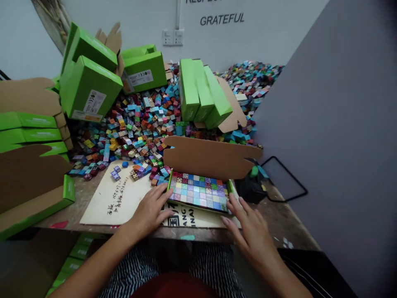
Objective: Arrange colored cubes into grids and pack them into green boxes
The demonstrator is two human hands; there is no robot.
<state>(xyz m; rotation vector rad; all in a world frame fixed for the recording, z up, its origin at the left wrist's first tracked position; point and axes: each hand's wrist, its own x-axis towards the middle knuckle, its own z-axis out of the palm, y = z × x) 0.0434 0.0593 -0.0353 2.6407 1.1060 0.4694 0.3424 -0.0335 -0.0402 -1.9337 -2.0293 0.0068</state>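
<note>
Here, two hands (150,212) flank one box (211,158) of cubes (198,192), two sockets (168,37) beyond

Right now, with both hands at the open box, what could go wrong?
The box sits on a sheet near the table's front edge, so a pull toward the person might drag it over.
Its packed cubes are uncovered between the left hand and right hand; a bump could unsettle the rows.
Loose cubes lie close to its left end, so strays might get in.
</note>
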